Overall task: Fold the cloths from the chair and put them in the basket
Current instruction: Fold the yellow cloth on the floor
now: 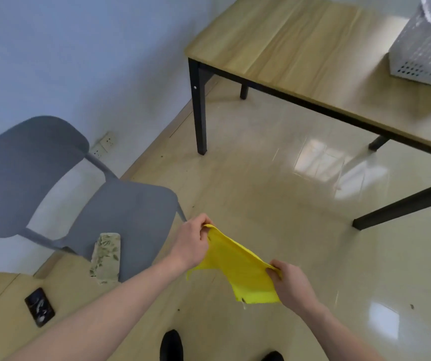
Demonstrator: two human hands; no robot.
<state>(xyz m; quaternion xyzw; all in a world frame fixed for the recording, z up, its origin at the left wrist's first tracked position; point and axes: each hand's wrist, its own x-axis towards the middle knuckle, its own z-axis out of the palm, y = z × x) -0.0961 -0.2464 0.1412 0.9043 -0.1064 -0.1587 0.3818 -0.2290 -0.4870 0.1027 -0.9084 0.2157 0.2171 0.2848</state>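
A yellow cloth (237, 269) hangs in the air between my two hands, above the floor in front of the chair. My left hand (192, 242) pinches its upper left corner. My right hand (291, 282) pinches the upper right corner, and the rest of the cloth droops below. A folded cloth with a green leaf pattern (106, 257) lies on the front edge of the grey chair (128, 212) seat, to the left of my left arm. The white perforated basket (425, 56) stands on the wooden table (300, 48) at the far right.
The table's black legs (200, 113) stand on the glossy tiled floor between chair and table. A dark phone-like object (39, 307) lies on a wooden surface at the lower left. My dark shoes (171, 345) show at the bottom edge. A wall socket (103, 145) sits behind the chair.
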